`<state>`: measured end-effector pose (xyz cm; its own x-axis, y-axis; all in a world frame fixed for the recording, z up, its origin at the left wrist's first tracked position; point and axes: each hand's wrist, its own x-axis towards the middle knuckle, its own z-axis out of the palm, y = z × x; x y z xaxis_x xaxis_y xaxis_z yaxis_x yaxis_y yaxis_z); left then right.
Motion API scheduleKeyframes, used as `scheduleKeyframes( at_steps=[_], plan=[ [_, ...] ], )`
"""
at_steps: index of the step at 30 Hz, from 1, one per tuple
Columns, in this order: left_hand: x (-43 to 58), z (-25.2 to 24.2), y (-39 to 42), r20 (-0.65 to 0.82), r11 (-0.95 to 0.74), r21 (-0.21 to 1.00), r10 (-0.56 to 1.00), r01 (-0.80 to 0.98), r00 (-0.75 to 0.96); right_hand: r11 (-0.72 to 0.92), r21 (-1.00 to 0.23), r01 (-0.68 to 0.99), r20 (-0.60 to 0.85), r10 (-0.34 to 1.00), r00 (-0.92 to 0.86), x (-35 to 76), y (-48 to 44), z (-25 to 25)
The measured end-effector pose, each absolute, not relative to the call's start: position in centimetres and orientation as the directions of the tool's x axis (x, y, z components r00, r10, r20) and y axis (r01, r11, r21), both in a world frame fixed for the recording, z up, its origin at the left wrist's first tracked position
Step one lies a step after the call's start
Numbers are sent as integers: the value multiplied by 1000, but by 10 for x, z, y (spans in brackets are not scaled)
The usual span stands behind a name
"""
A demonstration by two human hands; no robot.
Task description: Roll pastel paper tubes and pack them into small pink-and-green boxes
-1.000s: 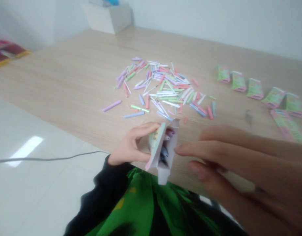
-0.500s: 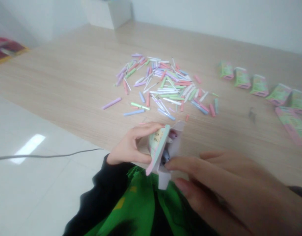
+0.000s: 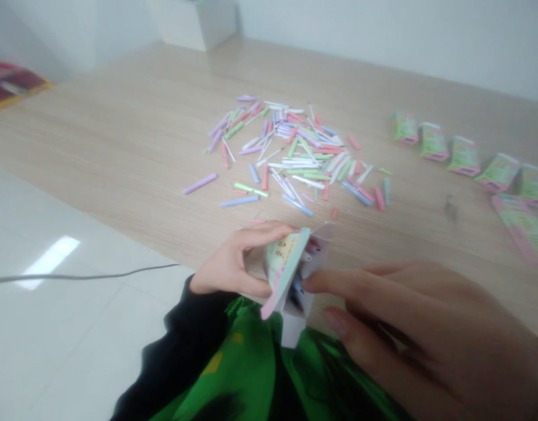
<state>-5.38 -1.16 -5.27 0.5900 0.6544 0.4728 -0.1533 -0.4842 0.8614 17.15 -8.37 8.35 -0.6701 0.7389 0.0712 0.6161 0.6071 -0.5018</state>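
My left hand (image 3: 234, 263) grips a small open cardboard box (image 3: 286, 272), green and pink on the outside, at the table's near edge. Coloured pens stick out of its open end. My right hand (image 3: 409, 327) reaches in from the right, its index fingertip touching the box's white open flap; the other fingers are stretched out and hold nothing. A heap of pastel pens and caps (image 3: 295, 155) lies on the wooden table (image 3: 120, 134) just beyond the box.
Several closed green-and-pink boxes (image 3: 462, 155) stand in a row at the right, with a flat one (image 3: 521, 225) nearer. A white box (image 3: 199, 20) sits at the back by the wall. A grey cable (image 3: 85, 275) crosses the white floor at left.
My right hand came down and left from a raised position to the box's open flap. The left hand and box stayed nearly still.
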Motion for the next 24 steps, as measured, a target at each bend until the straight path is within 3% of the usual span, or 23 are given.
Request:
scheduleKeyframes(
  at_steps=[3, 7, 15, 20, 24],
  plan=[
    [-53, -51, -14, 483, -482, 861, 675, -163, 558, 620, -511, 595, 17, 700, -714, 171, -83, 83],
    [-53, -47, -15, 428, -461, 881, 680, -107, 595, 669, -498, 551, 78, 668, -740, 168, -83, 79],
    [-53, -41, -13, 459, -511, 852, 622, -115, 635, 624, -469, 626, 54, 727, -684, 174, -84, 82],
    [-50, -39, -15, 491, -532, 835, 601, -143, 631, 670, -451, 589, 41, 675, -737, 171, -84, 78],
    [-52, -41, -15, 506, -554, 820, 580, -146, 638, 652, -447, 613, 67, 707, -704, 175, -85, 77]
  ],
)
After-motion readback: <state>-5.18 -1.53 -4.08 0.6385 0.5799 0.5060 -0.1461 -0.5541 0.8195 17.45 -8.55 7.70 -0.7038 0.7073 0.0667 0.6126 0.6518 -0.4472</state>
